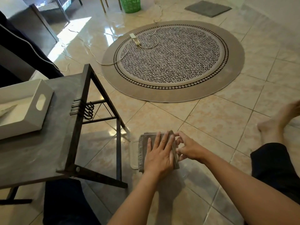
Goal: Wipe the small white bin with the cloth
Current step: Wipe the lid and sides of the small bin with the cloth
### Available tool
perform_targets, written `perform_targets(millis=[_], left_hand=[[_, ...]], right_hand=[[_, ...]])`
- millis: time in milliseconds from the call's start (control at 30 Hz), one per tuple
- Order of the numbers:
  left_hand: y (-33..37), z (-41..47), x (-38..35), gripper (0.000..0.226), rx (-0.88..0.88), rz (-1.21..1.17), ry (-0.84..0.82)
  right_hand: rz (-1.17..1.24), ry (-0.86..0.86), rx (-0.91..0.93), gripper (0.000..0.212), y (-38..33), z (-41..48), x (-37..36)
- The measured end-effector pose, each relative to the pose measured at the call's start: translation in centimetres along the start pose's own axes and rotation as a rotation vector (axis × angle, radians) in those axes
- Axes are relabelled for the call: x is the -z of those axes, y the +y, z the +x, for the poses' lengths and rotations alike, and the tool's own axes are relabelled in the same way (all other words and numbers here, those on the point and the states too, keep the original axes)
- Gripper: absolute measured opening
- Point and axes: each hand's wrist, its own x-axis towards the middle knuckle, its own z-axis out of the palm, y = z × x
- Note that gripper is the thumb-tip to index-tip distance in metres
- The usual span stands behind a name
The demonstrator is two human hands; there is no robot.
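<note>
Nearest: 2 bare forearms reaching out over the tiled floor [211,120]. Left hand [159,153] spread flat, fingers [164,140] extended and slightly apart, pressing down on the grey-brown cloth [142,153], gripping nothing. Right hand [189,147] just beside it, touching at the fingertips, curled fingers [179,151] pinching what looks like the cloth's right-hand edge; exact grip hard to make out.

Under the cloth and the left palm, showing only at the cloth's left side: a pale rounded-corner rim, probably the small white bin [133,155], lying low on the floor. Hard to say whether upright, on its side, or only a lid-like part.

As a judgement: wiping barely begun or still in preparation, cloth folded and being arranged on top, most surfaces presumably left to do.

Left of the fingers, well apart: dark metal-framed table [48,151] carrying a larger white tray [32,114] with a cut-out handle.

Beyond the fingertips: round patterned rug [172,61] with a white power strip [135,39] and cord. Farthest: green basket [129,4] and grey mat [208,8].
</note>
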Motion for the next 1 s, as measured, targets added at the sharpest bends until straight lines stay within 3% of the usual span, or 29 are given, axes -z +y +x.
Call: perform_targets(millis=[67, 167, 300, 367, 633, 1000], left_hand=[[-1.0, -0.1, 0.0, 0.060, 0.022, 0.009, 0.017], [-1.8, -0.4, -0.1, 0.061, 0.194, -0.023, 0.054], [-0.5, -0.8, -0.4, 0.061, 0.043, -0.012, 0.068], [-1.3, -0.5, -0.3, 0.061, 0.065, -0.006, 0.079], [-5.8, -3.8, -0.6, 0.062, 0.428, -0.021, 0.162], [-0.3, -3.0, -1.9, 0.064, 0.179, -0.024, 0.147]], right_hand=[[-0.009, 0.003, -0.004, 0.050, -0.1, 0.0, -0.1], [-0.062, 0.015, -0.027, 0.057, -0.1, 0.1, -0.1], [-0.117, -0.028, -0.030, 0.061, -0.9, 0.8, 0.2], [-0.118, -0.037, -0.035, 0.058, -1.1, 1.1, 0.2], [-0.094, -0.012, -0.065, 0.061, -0.7, 0.8, -0.1], [-0.039, -0.086, -0.041, 0.059, -0.8, 0.6, 0.3]])
